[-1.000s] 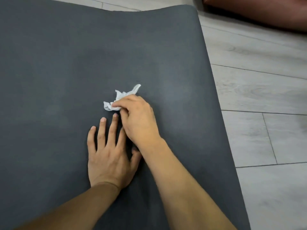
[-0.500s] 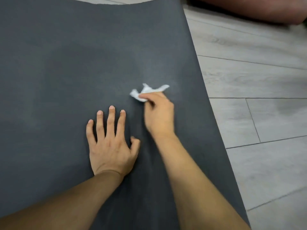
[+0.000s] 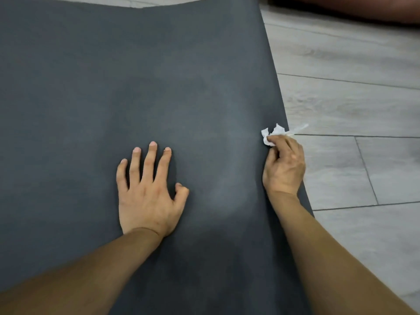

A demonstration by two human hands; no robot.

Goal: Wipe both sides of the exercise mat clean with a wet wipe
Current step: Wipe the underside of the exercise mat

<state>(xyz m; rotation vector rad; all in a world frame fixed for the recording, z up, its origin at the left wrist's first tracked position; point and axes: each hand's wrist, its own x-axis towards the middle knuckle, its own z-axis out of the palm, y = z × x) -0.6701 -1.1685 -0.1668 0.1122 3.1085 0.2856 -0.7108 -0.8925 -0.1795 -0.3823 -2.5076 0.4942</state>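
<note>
Left hand (image 3: 147,196) flat, fingers spread, on mat (image 3: 113,87); right hand (image 3: 284,167) pinching crumpled wipe (image 3: 271,135) at mat's right edge.

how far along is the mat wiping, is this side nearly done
Partly done, it seems. A paler smear on the mat beside the left hand suggests recent wiping there. In hand: the right hand pinches the crumpled wet wipe at the mat's right edge, while the left hand presses flat. Left: how much of this side remains is unclear, and the underside shows no sign of wiping.
</note>
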